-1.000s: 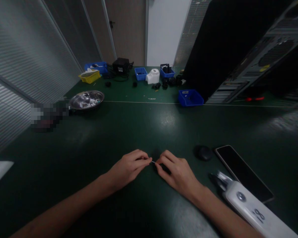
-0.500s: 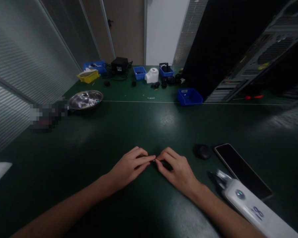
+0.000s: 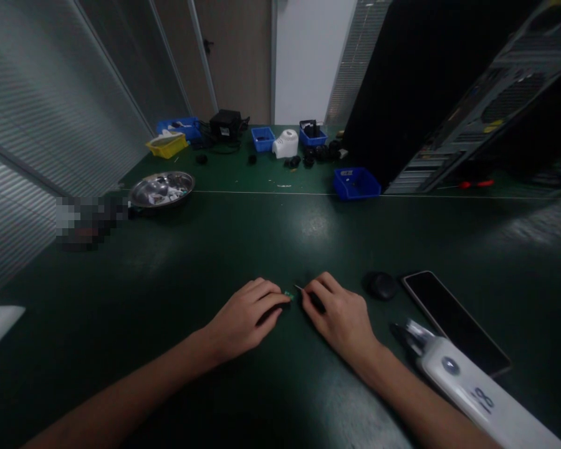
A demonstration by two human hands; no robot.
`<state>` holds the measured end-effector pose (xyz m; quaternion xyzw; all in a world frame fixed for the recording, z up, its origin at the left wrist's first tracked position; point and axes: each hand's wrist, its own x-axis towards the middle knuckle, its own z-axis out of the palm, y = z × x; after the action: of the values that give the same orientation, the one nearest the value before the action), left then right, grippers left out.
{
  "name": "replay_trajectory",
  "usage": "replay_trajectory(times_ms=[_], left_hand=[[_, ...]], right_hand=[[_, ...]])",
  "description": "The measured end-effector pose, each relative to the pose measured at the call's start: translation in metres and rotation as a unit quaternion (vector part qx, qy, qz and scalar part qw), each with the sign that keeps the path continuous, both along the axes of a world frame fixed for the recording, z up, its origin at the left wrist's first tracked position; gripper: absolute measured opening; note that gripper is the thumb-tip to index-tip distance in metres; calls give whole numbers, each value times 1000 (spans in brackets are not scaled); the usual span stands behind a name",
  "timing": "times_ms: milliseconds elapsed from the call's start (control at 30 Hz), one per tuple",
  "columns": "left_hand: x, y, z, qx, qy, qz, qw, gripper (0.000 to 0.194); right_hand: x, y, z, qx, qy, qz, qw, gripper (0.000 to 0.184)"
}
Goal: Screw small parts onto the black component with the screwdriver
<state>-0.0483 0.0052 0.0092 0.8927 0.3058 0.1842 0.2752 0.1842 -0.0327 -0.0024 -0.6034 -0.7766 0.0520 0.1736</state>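
Observation:
My left hand (image 3: 250, 315) rests low over the green table, fingers together, with a small green piece (image 3: 288, 295) like a circuit board at the index fingertip. Its thumb lies lower and slightly apart, and the rest of the piece is hidden under the fingers. Just to the right, my right hand (image 3: 339, 312) is closed in a pinch on a thin tool with a pale metal tip (image 3: 298, 287). The tip points left toward the green piece, with a small gap between them. A dark part shows within the right hand; its kind is unclear.
Right of my right hand lie a round black object (image 3: 382, 285), a phone (image 3: 453, 321) and a white device (image 3: 484, 390) marked "i8". A metal bowl (image 3: 140, 193) with small pieces stands left. Blue bins (image 3: 356, 184), a yellow bin (image 3: 167, 146) and a white housing (image 3: 286, 144) sit farther back.
My right hand has moved slightly right, away from the left fingertips. The thin metal tip and the green piece now show between the hands.

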Motion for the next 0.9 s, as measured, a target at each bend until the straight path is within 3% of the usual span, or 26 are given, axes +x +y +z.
replay_trajectory(times_ms=[267, 367, 433, 533, 633, 733, 800, 900], left_hand=[[1, 5, 0, 33, 28, -35, 998, 35], [-21, 17, -3, 19, 12, 18, 1000, 37], [-53, 32, -5, 18, 12, 94, 995, 38], [-127, 58, -6, 58, 51, 247, 966, 37], [-219, 79, -5, 93, 133, 403, 901, 45], [-299, 87, -6, 90, 214, 513, 827, 53], [-335, 88, -9, 99, 237, 563, 786, 54], [-359, 88, -14, 93, 239, 605, 753, 53]], right_hand=[[-1, 0, 1, -2, 25, -21, 999, 20], [-1, 0, 1, -7, 37, -16, 999, 20], [0, 0, 1, -9, 41, -14, 999, 20], [0, 0, 1, -10, 46, -15, 999, 20], [0, 0, 0, -11, 48, -13, 999, 20], [0, 0, 0, -13, 47, -14, 999, 19], [0, 1, -1, -13, 48, -16, 999, 19], [1, 1, -1, -17, 53, -16, 998, 19]])
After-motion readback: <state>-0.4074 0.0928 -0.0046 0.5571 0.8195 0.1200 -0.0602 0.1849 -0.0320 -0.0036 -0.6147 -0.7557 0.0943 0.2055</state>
